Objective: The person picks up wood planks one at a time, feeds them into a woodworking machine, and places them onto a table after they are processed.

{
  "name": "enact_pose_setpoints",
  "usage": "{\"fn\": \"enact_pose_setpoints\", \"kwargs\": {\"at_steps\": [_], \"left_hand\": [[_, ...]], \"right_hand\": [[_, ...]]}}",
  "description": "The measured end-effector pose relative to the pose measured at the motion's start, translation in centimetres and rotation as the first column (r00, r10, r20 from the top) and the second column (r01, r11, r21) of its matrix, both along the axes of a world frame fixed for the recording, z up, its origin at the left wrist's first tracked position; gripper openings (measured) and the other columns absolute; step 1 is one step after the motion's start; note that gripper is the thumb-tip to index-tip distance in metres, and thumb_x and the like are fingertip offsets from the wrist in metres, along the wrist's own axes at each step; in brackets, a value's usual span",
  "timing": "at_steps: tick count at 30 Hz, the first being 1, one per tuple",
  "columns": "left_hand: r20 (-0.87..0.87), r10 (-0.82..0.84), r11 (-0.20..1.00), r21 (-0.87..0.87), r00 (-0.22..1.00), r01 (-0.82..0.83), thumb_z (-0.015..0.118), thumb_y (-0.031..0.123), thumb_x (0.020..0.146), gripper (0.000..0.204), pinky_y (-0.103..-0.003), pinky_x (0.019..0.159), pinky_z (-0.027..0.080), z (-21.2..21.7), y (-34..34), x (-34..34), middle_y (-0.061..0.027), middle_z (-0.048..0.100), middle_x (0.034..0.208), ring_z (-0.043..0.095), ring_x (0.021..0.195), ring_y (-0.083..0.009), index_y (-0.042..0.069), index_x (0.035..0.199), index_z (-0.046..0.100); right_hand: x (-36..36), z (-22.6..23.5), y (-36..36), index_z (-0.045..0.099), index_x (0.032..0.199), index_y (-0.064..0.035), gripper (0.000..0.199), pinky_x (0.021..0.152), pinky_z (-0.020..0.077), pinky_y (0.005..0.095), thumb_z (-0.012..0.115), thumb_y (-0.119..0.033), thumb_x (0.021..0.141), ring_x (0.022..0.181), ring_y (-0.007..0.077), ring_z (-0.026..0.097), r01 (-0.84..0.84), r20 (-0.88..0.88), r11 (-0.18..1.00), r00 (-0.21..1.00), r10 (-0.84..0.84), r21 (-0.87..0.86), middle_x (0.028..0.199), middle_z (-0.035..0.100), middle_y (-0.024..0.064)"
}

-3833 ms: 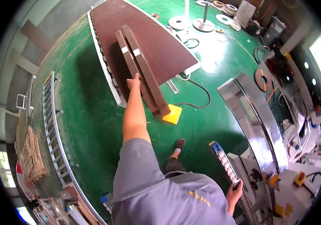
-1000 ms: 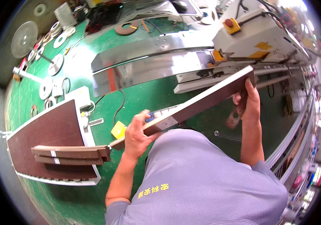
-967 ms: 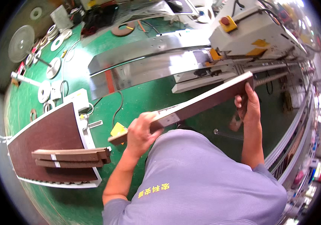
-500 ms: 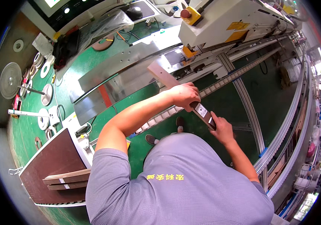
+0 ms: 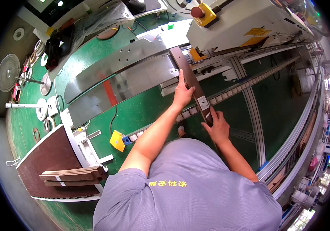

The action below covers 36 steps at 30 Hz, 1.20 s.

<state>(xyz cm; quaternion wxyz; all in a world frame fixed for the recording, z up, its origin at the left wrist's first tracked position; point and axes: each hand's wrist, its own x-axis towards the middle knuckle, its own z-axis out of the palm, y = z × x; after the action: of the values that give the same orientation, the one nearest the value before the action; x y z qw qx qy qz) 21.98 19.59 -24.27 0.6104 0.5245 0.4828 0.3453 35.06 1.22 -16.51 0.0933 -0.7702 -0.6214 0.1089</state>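
Note:
A long, narrow brown board (image 5: 190,77) with a white label (image 5: 202,102) slants away from me, its far end over the machine's metal table (image 5: 134,82). My left hand (image 5: 183,94) grips the board's left edge around its middle, index finger stretched forward along it. Closer to my body, my right hand (image 5: 219,129) holds the near part, thumb on the board and fingers to its right. The undersides of both grips are hidden.
A pale machine head (image 5: 246,29) with a red stop button (image 5: 197,12) rises at the far right. A roller rail (image 5: 230,93) crosses under the board. To my left, brown strips (image 5: 70,176) lie on a brown-topped table (image 5: 51,154). Discs and rolls (image 5: 41,109) stand beyond.
The board has turned its brown labelled face up, and its far end has swung right onto the metal table. My left hand has shifted to its left edge; my view has moved slightly.

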Motion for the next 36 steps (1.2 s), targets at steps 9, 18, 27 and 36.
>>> {"fn": "enact_pose_setpoints", "kwargs": {"at_steps": [9,18,27,36], "left_hand": [[0.168,-0.048,0.987,-0.144,0.985,0.073,0.069,-0.001,0.088,0.105,-0.03,0.058,0.055,-0.4,1.6,2.9,-0.0089,0.069,0.088,0.065,0.071,-0.0134,0.019,0.163,-0.002],[0.153,-0.071,0.99,-0.112,0.986,0.088,0.068,0.0,0.086,0.104,-0.032,0.061,0.052,-0.7,2.6,10.7,-0.0107,0.07,0.087,0.063,0.068,-0.0164,0.017,0.163,0.0],[-0.005,-0.123,0.99,0.069,0.992,0.123,0.069,0.01,0.089,0.096,-0.036,0.07,0.055,-2.5,5.2,21.6,-0.0155,0.069,0.094,0.068,0.077,-0.0206,0.015,0.162,0.007],[-0.111,0.014,0.865,0.5,0.994,0.043,0.067,0.018,0.083,0.034,-0.045,0.091,0.052,8.9,5.1,4.0,-0.0168,0.07,0.107,0.067,0.101,-0.0372,0.005,0.114,0.067]], "right_hand": [[3.7,-3.4,10.1,0.044,0.151,-0.0199,0.085,0.071,0.0548,0.0441,0.08,-0.036,0.076,0.086,0.032,0.066,-0.143,0.002,0.99,0.99,0.143,0.011,0.094,0.065,0.0109],[12.1,-4.0,11.3,0.047,0.151,-0.0201,0.089,0.068,0.0549,0.043,0.082,-0.031,0.071,0.079,0.0313,0.067,-0.156,0.029,0.988,0.987,0.155,0.015,0.085,0.066,0.0124],[21.9,-3.8,13.9,0.054,0.145,-0.0161,0.076,0.075,0.055,0.0468,0.08,-0.03,0.074,0.082,0.0363,0.068,-0.069,-0.034,0.995,0.997,0.072,0.079,0.091,0.07,0.0166],[24.6,-2.5,10.4,0.045,0.146,-0.0047,0.067,0.102,0.0459,0.0443,0.073,-0.013,0.085,0.123,0.0363,0.056,0.053,0.02,0.995,0.998,-0.055,0.087,0.14,0.053,0.0199]]}}
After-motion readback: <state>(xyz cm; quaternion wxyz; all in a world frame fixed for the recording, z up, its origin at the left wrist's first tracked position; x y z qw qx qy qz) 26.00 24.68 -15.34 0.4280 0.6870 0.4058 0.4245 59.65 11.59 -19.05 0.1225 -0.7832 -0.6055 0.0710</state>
